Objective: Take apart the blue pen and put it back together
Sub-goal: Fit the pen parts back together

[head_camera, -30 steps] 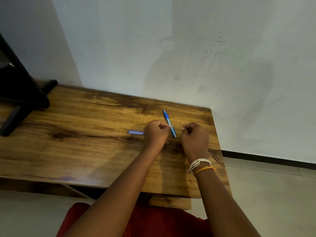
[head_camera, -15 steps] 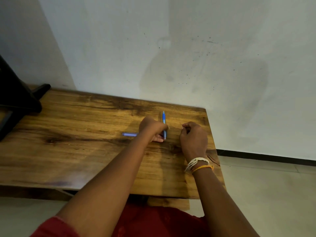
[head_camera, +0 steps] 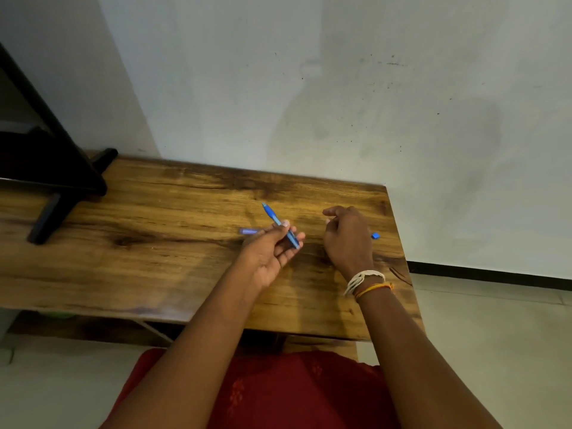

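1. Nearest to the person, the left hand (head_camera: 272,246) is lying palm-up over the middle of the table (head_camera: 154,267), a little toward the right end. Its fingers are half curled, and the thumb is pressing the blue pen body (head_camera: 280,225) against them, so this hand is holding the pen.

2. The pen's long axis is running diagonally: the near end is resting in the fingers and pointing toward the front right, and the far end is pointing toward the back left, to the wall edge of the table. The far end is standing free above the wood.

3. The right hand (head_camera: 348,239) is hanging just beside the pen, on its right side, with the back of the hand up and a gap between the two hands. The fingers are loosely bent and partly spread. I cannot tell if something small is pinched under them, because the palm side is hidden.

4. A small blue piece (head_camera: 375,235) is lying on the table near the right edge, just behind the right hand. The right hand is clearly the nearer one to it.

5. A short bluish part (head_camera: 248,231) is lying on the wood just beyond the left hand, on its left side; it is blurred, so I cannot name it surely.

6. In my judgement the pen is now in pieces, and the next move is asking the right hand to bring a part in line with the pen's diagonal axis
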